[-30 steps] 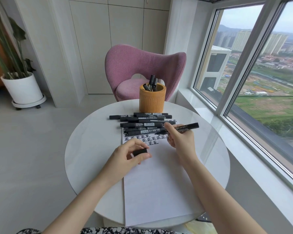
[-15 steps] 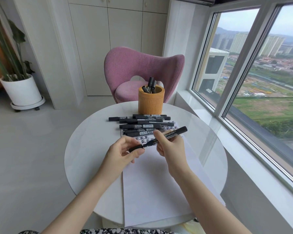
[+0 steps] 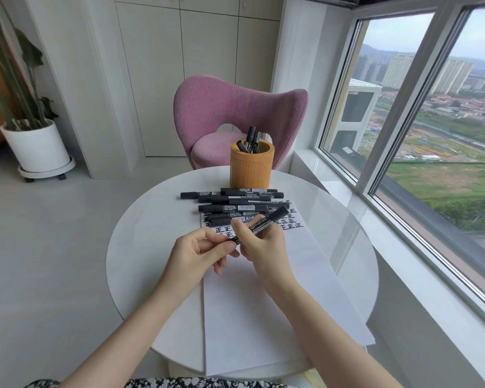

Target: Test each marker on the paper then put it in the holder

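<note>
Holding one black marker (image 3: 266, 224) slantwise just above the paper (image 3: 263, 303), two hands share the work. The right hand (image 3: 261, 247) grips the barrel, and the left hand (image 3: 196, 253) pinches its lower end, probably to seat the cap. The loose markers (image 3: 230, 204) lie piled on the paper's far edge, within reach. The orange holder (image 3: 252, 166) stands at the far edge of the table (image 3: 140, 247), with several markers upright inside.

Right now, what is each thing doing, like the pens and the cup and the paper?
Marker: in the air, tilted.
Left hand: pinches its near end; cap hidden.
Right hand: holds its barrel.
Paper: flat, characters at far end, rest blank.
Pile: markers lying flat, partly on the paper.
Holder: upright, a few markers inside.
</note>
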### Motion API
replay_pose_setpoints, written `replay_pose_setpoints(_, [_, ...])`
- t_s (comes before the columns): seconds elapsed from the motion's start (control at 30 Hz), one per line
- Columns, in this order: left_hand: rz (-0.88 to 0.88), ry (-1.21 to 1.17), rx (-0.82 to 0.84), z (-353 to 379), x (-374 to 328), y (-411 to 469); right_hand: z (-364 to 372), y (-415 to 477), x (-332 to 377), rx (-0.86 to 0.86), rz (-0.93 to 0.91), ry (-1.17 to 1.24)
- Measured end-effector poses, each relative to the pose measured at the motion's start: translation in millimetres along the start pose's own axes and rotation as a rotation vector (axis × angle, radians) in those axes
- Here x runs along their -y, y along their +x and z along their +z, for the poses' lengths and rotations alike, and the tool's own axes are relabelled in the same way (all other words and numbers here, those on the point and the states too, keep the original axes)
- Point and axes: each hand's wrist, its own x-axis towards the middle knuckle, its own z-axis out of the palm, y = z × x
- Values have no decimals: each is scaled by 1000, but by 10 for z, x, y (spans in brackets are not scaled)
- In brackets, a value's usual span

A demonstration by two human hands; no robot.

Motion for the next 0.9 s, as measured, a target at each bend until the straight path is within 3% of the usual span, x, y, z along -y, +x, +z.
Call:
replay_pose_setpoints(0.27, [83, 64, -75, 12, -78, 64, -130, 94, 63, 122, 155, -30])
replay_pose_setpoints(0.53, [327, 229, -292, -188, -637, 725, -525, 218, -18, -182, 170, -134])
replay_pose_setpoints(0.7, [457, 382, -326, -95, -968, 1309, -547, 185, -133, -176, 176, -239])
replay_pose_setpoints(0.9, [482, 648, -368, 153, -998, 1780, -558, 190, -163, -167, 179, -231])
